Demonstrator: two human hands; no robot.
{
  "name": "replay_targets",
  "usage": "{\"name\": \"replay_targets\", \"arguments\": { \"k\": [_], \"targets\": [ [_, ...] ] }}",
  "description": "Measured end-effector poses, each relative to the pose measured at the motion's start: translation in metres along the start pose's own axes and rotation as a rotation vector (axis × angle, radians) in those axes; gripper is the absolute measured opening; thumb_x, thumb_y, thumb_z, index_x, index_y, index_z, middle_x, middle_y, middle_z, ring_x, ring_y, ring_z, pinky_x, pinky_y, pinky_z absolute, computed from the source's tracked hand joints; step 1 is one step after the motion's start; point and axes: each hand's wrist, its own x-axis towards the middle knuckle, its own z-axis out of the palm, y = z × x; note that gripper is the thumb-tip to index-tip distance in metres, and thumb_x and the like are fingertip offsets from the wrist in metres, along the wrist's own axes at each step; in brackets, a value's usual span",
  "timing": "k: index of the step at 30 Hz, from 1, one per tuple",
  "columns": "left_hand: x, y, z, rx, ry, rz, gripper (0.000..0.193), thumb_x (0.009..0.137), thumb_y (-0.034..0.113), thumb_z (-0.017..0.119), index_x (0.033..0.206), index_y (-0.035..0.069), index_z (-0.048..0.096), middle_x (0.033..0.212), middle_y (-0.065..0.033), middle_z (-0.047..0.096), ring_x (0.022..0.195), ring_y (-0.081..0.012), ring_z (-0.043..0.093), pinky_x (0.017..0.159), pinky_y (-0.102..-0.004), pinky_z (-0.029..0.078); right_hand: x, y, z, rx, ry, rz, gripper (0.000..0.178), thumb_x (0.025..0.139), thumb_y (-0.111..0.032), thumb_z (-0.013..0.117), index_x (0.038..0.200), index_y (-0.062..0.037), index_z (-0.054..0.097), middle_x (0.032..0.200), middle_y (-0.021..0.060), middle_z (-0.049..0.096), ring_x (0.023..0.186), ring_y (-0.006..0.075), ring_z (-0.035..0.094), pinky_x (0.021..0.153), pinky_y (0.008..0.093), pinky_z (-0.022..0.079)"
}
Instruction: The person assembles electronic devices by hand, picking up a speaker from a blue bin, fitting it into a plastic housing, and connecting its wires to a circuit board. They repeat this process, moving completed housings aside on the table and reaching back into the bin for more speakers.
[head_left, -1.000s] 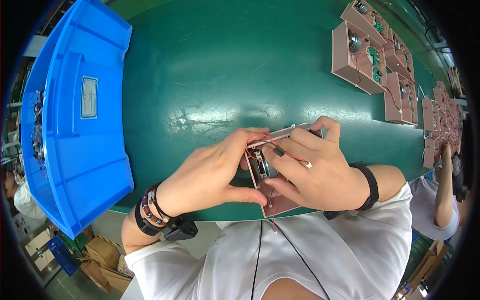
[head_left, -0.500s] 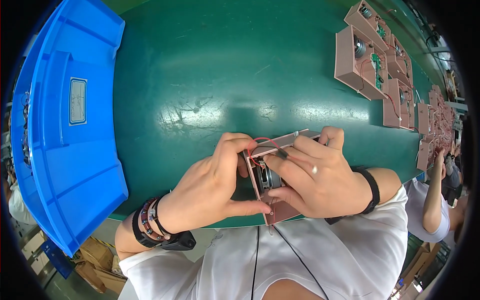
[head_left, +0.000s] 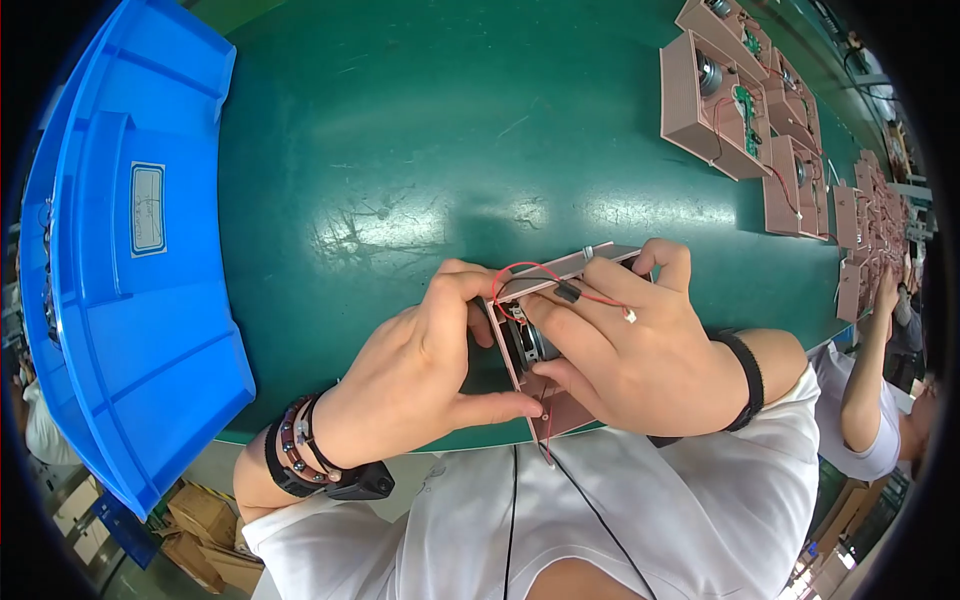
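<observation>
A pinkish wooden speaker box stands tilted at the near edge of the green table. My left hand grips its left wall, thumb on the near corner and fingers at the far corner. Inside sits a round metal speaker driver, partly covered by my right hand. That hand reaches in from the right, its thumb and fingers closed around the driver. A red and black wire loops over the far wall, and its white connector lies across the back of my right hand.
Along the left stands a big blue plastic bin with a label. Several similar boxes with drivers, green circuit boards and wires line the right side. Beyond them is a co-worker's arm. Cardboard boxes lie below at the left.
The connector on my right hand has shifted slightly upward. My view has moved a little; both hands keep nearly the same hold on the box and the driver.
</observation>
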Motion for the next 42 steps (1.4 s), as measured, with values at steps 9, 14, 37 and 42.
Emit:
{"name": "replay_targets", "arguments": {
  "k": [9, 14, 37, 42],
  "targets": [
    [-0.010, 0.037, -0.024, 0.761, 0.015, 0.181, 0.043, 0.066, 0.015, 0.075, 0.108, 0.016, 0.063, 0.117, -0.0111, 0.061, 0.076, -0.0188, 0.063, 0.062, -0.0306, 0.047, 0.001, -0.001, 0.003, -0.110, 0.032, -0.017, 0.047, 0.061, -0.028, 0.078, 0.101, -0.0070, 0.063, 0.097, 0.0006, 0.066, 0.084, 0.0162, 0.059, 0.081, 0.0427, 0.033],
    [-0.011, 0.039, -0.018, 0.865, 0.060, 0.150, 0.037, 0.064, 0.006, 0.067, 0.096, 0.024, 0.072, 0.115, -0.0061, 0.062, 0.075, -0.0155, 0.063, 0.059, -0.0280, 0.045, 0.007, 0.002, -0.006, -0.154, -0.050, -0.063, 0.045, 0.062, -0.028, 0.077, 0.099, -0.0065, 0.062, 0.090, 0.0000, 0.065, 0.081, 0.0166, 0.061, 0.082, 0.0430, 0.036],
    [0.025, 0.054, -0.009, 0.791, 0.368, 0.292, 0.026, 0.070, 0.012, 0.072, 0.095, 0.010, 0.064, 0.100, -0.0024, 0.065, 0.074, -0.0184, 0.057, 0.063, -0.0305, 0.041, 0.003, 0.046, -0.021, 0.260, 0.211, -0.091, 0.025, 0.079, -0.015, 0.071, 0.096, -0.0041, 0.056, 0.084, 0.0071, 0.057, 0.072, 0.0234, 0.056, 0.062, 0.0345, 0.045],
    [0.039, 0.042, -0.005, 0.703, 0.403, 0.360, 0.020, 0.071, 0.011, 0.072, 0.087, 0.010, 0.061, 0.087, 0.0000, 0.064, 0.075, -0.0185, 0.057, 0.064, -0.0312, 0.040, -0.006, 0.044, -0.021, 0.556, 0.160, -0.050, 0.027, 0.080, -0.013, 0.072, 0.100, -0.0037, 0.055, 0.084, 0.0057, 0.060, 0.070, 0.0193, 0.057, 0.065, 0.0346, 0.045]
  ]
}}
